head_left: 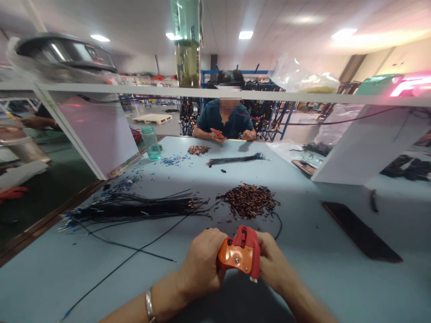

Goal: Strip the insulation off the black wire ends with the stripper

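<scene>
My left hand (pixel 201 262) and my right hand (pixel 273 264) meet low in the middle of the head view, both closed around a red and orange crimping tool (pixel 240 256). The right hand grips the tool's handles from the right. The left hand's fingers curl against the tool's left side; what they pinch is hidden. A thin black wire (pixel 278 226) curves away from behind the tool. Just beyond lies a heap of small copper terminals (pixel 248 200). A bundle of black wires (pixel 134 207) with blue ends stretches to the left.
A dark phone (pixel 361 231) lies flat on the blue table (pixel 303 193) at right. Across the table a person (pixel 225 121) works with another wire bundle (pixel 235 159) and terminal pile (pixel 198 150). A green bottle (pixel 150 142) stands at far left. White shelf supports flank both sides.
</scene>
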Demonstrator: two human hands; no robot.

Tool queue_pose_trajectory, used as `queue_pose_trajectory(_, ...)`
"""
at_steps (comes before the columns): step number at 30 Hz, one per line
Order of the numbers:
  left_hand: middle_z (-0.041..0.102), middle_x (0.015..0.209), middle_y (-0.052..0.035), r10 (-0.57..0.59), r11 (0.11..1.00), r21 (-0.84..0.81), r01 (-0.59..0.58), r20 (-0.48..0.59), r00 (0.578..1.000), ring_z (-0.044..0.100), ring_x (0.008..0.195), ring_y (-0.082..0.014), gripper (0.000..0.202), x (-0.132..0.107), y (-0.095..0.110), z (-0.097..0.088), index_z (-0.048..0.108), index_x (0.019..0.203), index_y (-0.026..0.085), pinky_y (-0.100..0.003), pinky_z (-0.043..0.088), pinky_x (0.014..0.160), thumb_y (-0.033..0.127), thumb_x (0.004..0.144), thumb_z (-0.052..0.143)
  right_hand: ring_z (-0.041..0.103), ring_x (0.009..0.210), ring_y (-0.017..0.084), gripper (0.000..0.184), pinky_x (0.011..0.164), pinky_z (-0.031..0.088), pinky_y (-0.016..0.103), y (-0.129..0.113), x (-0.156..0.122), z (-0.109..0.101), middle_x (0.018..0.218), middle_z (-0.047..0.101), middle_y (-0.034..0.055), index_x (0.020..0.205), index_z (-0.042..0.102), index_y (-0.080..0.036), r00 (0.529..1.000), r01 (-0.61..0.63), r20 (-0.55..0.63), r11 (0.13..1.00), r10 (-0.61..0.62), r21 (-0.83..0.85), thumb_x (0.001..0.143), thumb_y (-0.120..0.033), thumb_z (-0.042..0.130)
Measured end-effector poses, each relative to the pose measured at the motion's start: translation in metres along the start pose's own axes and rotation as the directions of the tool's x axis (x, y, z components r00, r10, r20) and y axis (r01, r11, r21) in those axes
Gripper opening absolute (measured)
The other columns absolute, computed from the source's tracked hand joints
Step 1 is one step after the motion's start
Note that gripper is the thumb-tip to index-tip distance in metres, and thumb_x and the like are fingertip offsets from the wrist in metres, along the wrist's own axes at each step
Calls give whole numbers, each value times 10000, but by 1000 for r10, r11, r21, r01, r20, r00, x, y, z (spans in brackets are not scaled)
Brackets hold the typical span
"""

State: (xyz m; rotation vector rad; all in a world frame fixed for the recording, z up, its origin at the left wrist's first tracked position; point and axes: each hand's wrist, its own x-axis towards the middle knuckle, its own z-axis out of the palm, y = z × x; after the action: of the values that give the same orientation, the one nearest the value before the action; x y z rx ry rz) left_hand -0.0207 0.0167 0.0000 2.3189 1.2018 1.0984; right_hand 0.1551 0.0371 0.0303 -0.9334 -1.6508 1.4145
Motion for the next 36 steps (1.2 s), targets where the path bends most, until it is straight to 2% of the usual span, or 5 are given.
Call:
queue_pose_trajectory(6, 549, 680, -28, -81, 988, -134, 82, 14, 997, 435, 607, -171, 88, 0, -1, -1, 537, 750, 223, -300, 251, 597, 199, 764, 621, 331, 536, 80, 101, 468, 299, 172, 1, 1, 3, 562, 407, -51, 581, 452, -179, 999, -35, -7, 999, 35, 30, 661, -215, 502)
queue_pose_trajectory(13, 528, 641, -14, 20, 999, 48, -23, 44, 999, 425, 570, -159, 128, 1, -10, -1, 487, 749, 221, -287, 244, 570, 136, 758, 582, 410, 444, 72, 56, 445, 329, 173, 6, 0, 3, 498, 468, -66, 624, 509, -176, 998, -70, 2, 997, 70, 18, 669, -176, 475)
queue_pose_trajectory(25, 565, 601, -24, 39, 995, 86, -44, 67, 997, 477, 508, -160, 137, 0, -11, -5, 480, 721, 229, -285, 240, 529, 177, 810, 571, 411, 376, 54, 79, 349, 346, 143, 4, 0, 6, 489, 524, -63, 617, 541, -168, 995, -100, 33, 987, 96, 128, 645, -182, 468)
queue_pose_trajectory(28, 650, 698, -67, 49, 992, 109, -61, 105, 993, 578, 563, -195, 54, 0, -10, -5, 534, 861, 209, -289, 326, 547, 169, 825, 528, 420, 379, 54, 76, 351, 348, 144, 5, 0, 6, 504, 537, -59, 626, 544, -166, 995, -102, 26, 983, 99, 150, 631, -179, 469)
queue_pose_trajectory(36, 728, 884, -108, 108, 993, 44, -108, 3, 994, 690, 710, -248, 459, -1, -13, -2, 445, 1278, 157, -308, 465, 635, 228, 829, 502, 437, 449, 70, 66, 417, 373, 165, 7, 0, 3, 557, 546, -40, 702, 565, -164, 996, -30, 90, 986, 15, 165, 718, -194, 509)
